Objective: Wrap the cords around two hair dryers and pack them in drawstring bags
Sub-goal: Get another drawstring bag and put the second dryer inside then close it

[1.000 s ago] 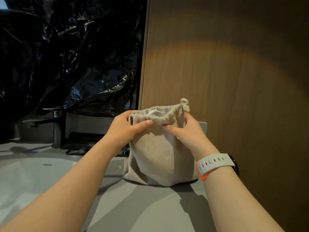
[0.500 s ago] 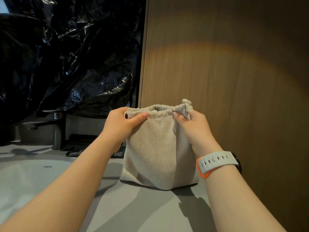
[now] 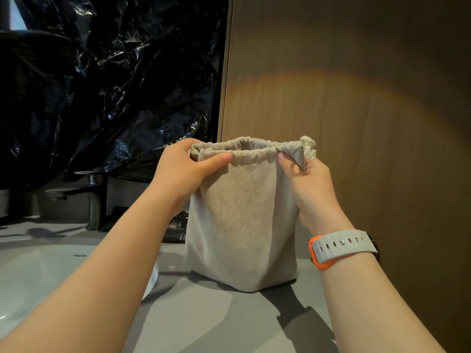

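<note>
Left hand (image 3: 178, 171), right hand (image 3: 309, 179) pinch woven beige drawstring bag (image 3: 242, 225) rim.

Beige cloth drawstring bag (image 3: 242, 225) sitting upright on grey surface (image 3: 204, 322); white sink basin (image 3: 38, 276) to its left, dark metal tap (image 3: 95, 200) behind basin, brown wood-grain panel (image 3: 356, 123) behind bag.
</note>
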Motion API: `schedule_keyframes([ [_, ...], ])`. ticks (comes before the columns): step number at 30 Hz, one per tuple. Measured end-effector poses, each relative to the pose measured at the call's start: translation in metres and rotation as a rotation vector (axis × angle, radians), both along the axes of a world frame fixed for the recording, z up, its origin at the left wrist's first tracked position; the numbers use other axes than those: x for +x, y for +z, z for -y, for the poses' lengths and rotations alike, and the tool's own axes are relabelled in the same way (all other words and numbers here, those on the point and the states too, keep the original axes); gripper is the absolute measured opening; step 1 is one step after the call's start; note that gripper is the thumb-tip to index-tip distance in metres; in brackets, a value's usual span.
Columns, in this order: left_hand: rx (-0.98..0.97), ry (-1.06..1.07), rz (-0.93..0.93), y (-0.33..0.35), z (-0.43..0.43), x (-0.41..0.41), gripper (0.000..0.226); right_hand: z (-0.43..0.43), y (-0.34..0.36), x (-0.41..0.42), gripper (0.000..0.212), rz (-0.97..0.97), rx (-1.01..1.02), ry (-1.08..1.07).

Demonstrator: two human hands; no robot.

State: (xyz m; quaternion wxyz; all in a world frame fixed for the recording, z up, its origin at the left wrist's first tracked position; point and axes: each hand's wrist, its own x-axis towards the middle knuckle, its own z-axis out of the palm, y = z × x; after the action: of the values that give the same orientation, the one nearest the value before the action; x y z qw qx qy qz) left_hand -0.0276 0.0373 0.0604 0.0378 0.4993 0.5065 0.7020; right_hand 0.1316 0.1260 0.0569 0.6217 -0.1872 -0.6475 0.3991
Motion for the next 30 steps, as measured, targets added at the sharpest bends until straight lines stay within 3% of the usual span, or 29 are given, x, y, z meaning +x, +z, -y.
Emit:
schedule_keyframes([
  [9, -0.002, 0.104, -0.123, 0.013, 0.023, -0.014, 0.034, 0.006, 0.015, 0.013, 0.009, -0.203, -0.118, 0.02],
  [12, -0.123, 0.082, -0.19, 0.012, 0.025, -0.012, 0.028, 0.007, 0.015, 0.014, 0.01, -0.133, -0.09, 0.017],
  [17, -0.369, -0.177, -0.072, 0.011, 0.034, -0.016, 0.018, 0.002, 0.01, 0.014, 0.008, -0.009, -0.098, -0.02],
  [23, -0.481, -0.328, -0.054, 0.011, 0.042, -0.02, 0.018, -0.008, 0.005, 0.016, 0.047, 0.227, -0.209, -0.188],
  [27, -0.525, -0.409, -0.002, 0.004, 0.04, -0.02, 0.03, -0.006, 0.0, 0.017, 0.075, 0.434, -0.427, -0.052],
  [30, -0.565, -0.507, 0.03, -0.001, 0.035, -0.022, 0.051, -0.002, -0.01, 0.016, 0.067, 0.487, -0.509, 0.143],
])
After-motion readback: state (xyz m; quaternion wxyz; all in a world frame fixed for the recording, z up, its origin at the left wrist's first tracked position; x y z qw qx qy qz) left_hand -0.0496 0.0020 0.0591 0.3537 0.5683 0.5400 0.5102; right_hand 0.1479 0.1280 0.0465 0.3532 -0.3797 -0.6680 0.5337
